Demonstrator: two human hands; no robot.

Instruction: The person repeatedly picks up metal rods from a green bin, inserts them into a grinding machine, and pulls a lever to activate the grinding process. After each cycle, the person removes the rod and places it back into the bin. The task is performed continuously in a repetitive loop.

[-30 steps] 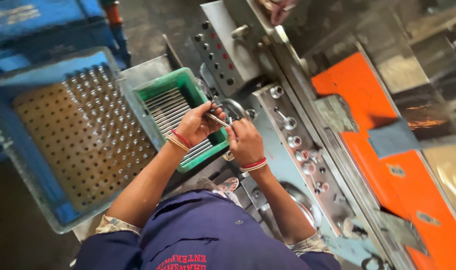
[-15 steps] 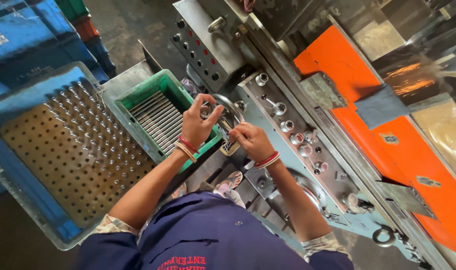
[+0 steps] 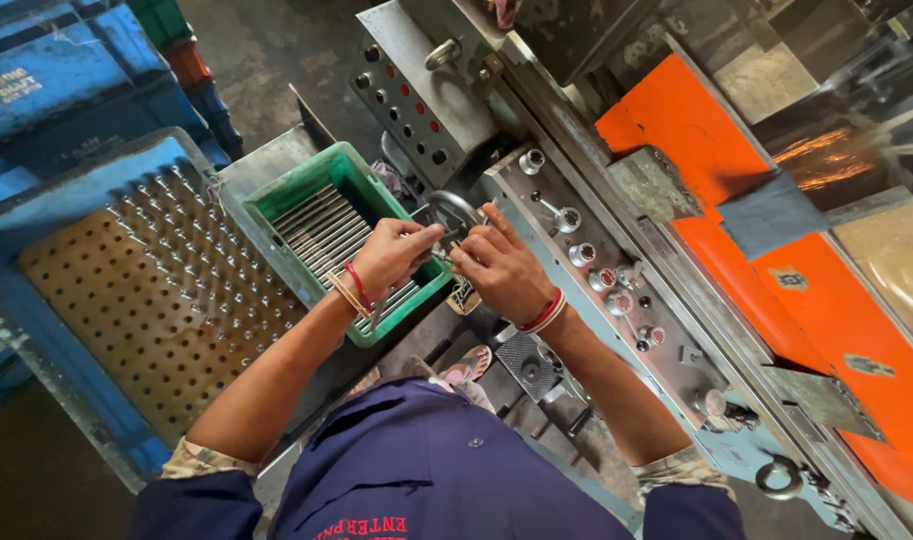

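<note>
**At the machine's front: two hands on a round gauge**

At the centre of the view, just above the green crate's near corner, the left hand [image 3: 392, 258] and the right hand [image 3: 499, 268] meet over a round metal gauge [image 3: 455, 212] with a dark ring-shaped rim. The left hand's fingers are curled closed, the thumb and forefinger pinched on something thin at the gauge's lower edge; what they pinch is too small to tell. The right hand is also closed, its fingers bent around the part below the gauge, with a small metal piece [image 3: 465, 296] showing beneath its palm. Both wrists wear thread bands, the right one red and white.

At nine o'clock from the hands sits the green plastic crate [image 3: 277, 195], holding a row of slim metal rods [image 3: 327, 232] laid side by side. Further out at nine o'clock lies a large blue tray with a perforated brown board [image 3: 127, 300], some rods standing upright in its holes along the upper edge.

At three o'clock from the hands runs a grey control panel [image 3: 597, 270] with knobs and buttons, touching the machine's long rail. At two o'clock beyond it is an orange machine cover [image 3: 697, 130]. At twelve o'clock stands a grey box with red and dark buttons [image 3: 417, 100].
</note>
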